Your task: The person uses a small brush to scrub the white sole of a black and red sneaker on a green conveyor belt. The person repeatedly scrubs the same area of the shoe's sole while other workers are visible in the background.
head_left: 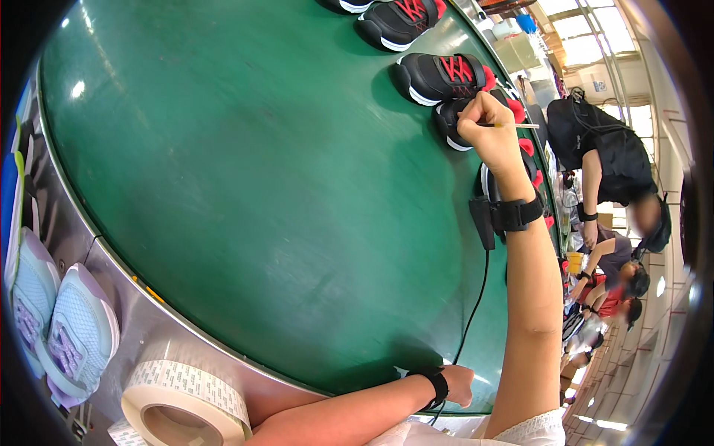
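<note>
My right hand reaches far out over a green conveyor belt, its fingers pinched round a thin pale stick-like tool. It is over a black shoe with red lining, hiding part of it; whether the tool touches the shoe I cannot tell. Just beyond stands another black shoe with red laces and a white sole. My left hand is close to my body at the belt's near edge, seemingly curled, its fingers mostly hidden. Both wrists wear black straps.
More black shoes line the belt's far and right sides. A wide tape roll and light blue shoes are on the metal edge at left. A black cable trails from my right wrist. Several people work along the right, one in black.
</note>
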Available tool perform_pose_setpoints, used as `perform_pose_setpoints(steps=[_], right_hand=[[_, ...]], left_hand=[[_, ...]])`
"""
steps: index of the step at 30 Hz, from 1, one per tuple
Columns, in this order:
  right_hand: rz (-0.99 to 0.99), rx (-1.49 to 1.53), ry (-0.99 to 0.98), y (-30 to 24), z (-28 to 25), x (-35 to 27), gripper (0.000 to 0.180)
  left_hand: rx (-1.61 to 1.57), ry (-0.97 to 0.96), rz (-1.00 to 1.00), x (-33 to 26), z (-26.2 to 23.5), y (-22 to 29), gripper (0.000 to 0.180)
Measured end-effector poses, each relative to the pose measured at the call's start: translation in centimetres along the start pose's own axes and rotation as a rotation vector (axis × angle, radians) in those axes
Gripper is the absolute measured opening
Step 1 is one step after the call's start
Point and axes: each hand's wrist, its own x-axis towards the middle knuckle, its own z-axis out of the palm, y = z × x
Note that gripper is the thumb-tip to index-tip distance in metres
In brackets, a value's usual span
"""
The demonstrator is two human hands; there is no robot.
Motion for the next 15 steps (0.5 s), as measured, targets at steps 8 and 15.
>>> perform_pose_setpoints(steps=[8,15], right_hand=[[-0.002,-0.021,0.02,0.1,-0.3,-0.7,0.015],[0.036,-0.064,0.02,0.4,-0.8,-1.3,0.013]], left_hand=[[0.021,0.018,0.014,0.6,0.5,-0.5,0.048],[0.019,-0.009,0.003,0.6,0.3,-0.3,0.048]])
